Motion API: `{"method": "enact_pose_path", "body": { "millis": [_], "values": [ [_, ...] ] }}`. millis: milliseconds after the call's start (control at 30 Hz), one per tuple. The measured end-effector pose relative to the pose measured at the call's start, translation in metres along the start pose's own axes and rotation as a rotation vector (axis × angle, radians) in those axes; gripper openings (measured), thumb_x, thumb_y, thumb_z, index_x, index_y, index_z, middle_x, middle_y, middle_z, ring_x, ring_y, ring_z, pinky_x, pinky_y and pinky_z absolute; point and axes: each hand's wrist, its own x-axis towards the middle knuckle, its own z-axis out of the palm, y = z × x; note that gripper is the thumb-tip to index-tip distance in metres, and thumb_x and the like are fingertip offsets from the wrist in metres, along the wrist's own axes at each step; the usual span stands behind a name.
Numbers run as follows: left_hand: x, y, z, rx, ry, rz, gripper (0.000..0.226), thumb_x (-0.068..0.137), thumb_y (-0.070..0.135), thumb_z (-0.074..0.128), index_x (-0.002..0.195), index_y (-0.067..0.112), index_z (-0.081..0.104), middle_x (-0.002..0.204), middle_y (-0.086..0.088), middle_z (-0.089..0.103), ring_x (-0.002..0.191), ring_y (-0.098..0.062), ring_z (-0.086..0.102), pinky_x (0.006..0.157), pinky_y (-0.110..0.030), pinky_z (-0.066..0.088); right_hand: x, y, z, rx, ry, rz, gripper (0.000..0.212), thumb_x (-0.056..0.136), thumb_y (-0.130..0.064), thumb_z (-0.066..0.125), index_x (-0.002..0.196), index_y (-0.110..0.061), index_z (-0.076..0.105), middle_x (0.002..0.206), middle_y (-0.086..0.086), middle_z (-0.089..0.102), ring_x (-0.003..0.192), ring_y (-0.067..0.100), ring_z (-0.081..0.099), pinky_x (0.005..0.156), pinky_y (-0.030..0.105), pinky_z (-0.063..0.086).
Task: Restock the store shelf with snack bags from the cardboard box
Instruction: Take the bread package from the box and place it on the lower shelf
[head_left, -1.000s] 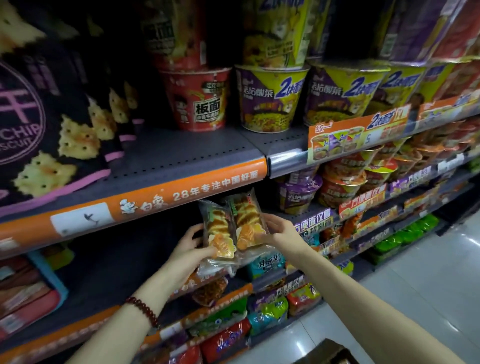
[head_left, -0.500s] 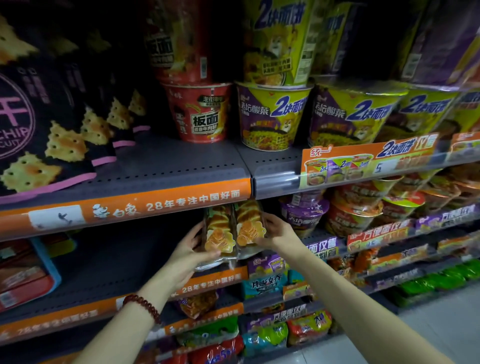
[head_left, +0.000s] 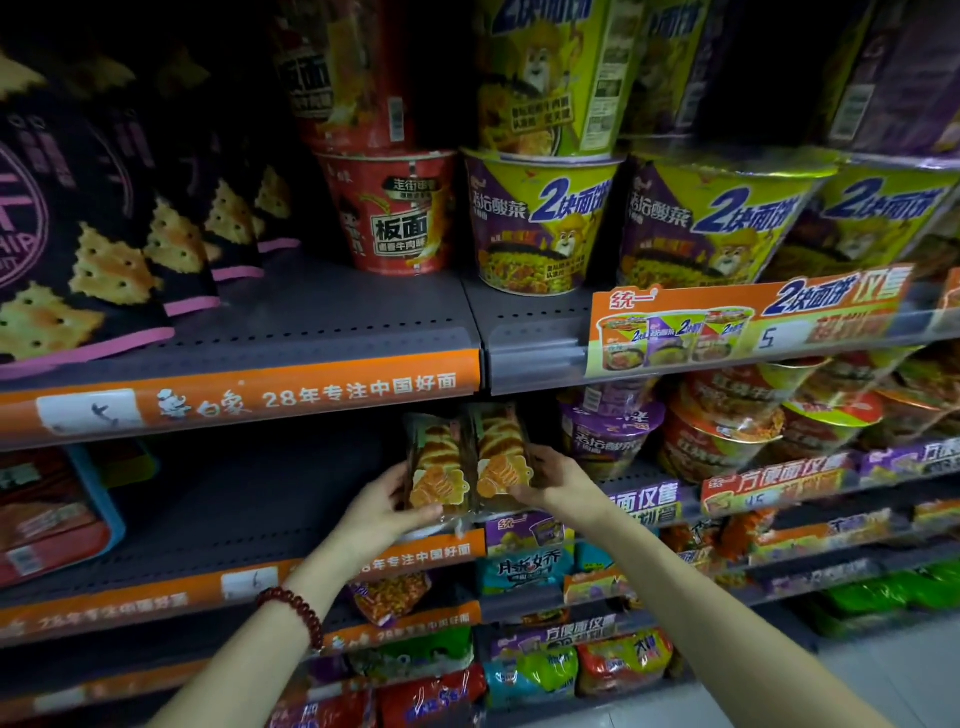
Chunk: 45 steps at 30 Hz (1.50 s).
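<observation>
Two clear snack bags with orange pastry pictures stand side by side at the front edge of the grey middle shelf (head_left: 218, 525). My left hand (head_left: 382, 512) grips the left snack bag (head_left: 435, 467) from its left side. My right hand (head_left: 558, 480) grips the right snack bag (head_left: 503, 457) from its right side. Both bags are upright, their tops just under the upper shelf's orange price strip (head_left: 291, 397). The cardboard box is out of view.
Purple and red noodle bowls (head_left: 608, 436) stand right of the bags on the same shelf. A red pack in a blue tray (head_left: 52, 514) lies at the far left. Noodle cups (head_left: 535, 223) and cracker bags (head_left: 109, 260) fill the upper shelf; snack packs (head_left: 524, 566) fill the lower ones.
Both hands carried the two bags up and forward from below the shelf edge to the middle shelf, where they now stand upright. The view moved closer and the box left the frame.
</observation>
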Motion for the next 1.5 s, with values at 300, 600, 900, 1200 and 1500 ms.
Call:
{"method": "enact_pose_path", "body": {
  "millis": [300,600,900,1200,1500],
  "values": [
    [0.000,0.003,0.002,0.097,0.086,-0.079,0.081,0.077,0.017,0.077,0.145,0.008,0.033,0.137,0.000,0.049,0.121,-0.014,0.051,0.100,-0.025,0.040,0.000,-0.008,0.001,-0.052,0.027,0.004,0.066,0.076,-0.022,0.075,0.135,-0.013,0.047,0.123,0.001,0.062,0.113,0.019,0.059,0.100,0.038,0.048],
    [-0.003,0.027,-0.002,0.497,0.296,0.040,0.052,0.083,0.026,0.070,0.131,0.012,0.053,0.126,-0.013,0.057,0.113,-0.026,0.058,0.094,-0.035,0.049,-0.014,-0.019,-0.006,-0.235,0.201,0.003,0.075,0.077,-0.020,0.076,0.142,-0.008,0.038,0.121,0.011,0.065,0.113,0.025,0.059,0.094,0.031,0.045],
    [0.002,0.059,0.025,0.655,0.080,0.340,0.034,0.086,0.023,0.066,0.118,0.015,0.062,0.109,-0.006,0.061,0.099,-0.019,0.060,0.085,-0.026,0.048,-0.061,-0.026,-0.016,-0.391,0.292,0.007,0.049,0.080,-0.022,0.073,0.125,-0.009,0.058,0.115,0.009,0.068,0.107,0.024,0.063,0.092,0.033,0.050],
    [-0.001,0.073,0.096,0.837,-0.336,0.646,0.023,0.088,0.027,0.060,0.103,0.012,0.068,0.100,-0.010,0.064,0.097,-0.024,0.060,0.077,-0.029,0.040,-0.143,0.011,-0.007,-0.316,0.503,0.308,0.040,0.083,-0.022,0.070,0.120,-0.012,0.062,0.116,0.007,0.067,0.107,0.022,0.062,0.087,0.029,0.051],
    [-0.060,0.035,0.202,0.909,-0.738,0.757,0.022,0.087,0.024,0.059,0.096,0.008,0.070,0.098,-0.011,0.068,0.097,-0.025,0.062,0.080,-0.032,0.047,-0.277,0.116,0.032,-0.090,0.659,0.711,0.036,0.081,-0.014,0.071,0.115,-0.008,0.064,0.110,0.011,0.068,0.103,0.023,0.063,0.078,0.019,0.043]
  ]
}}
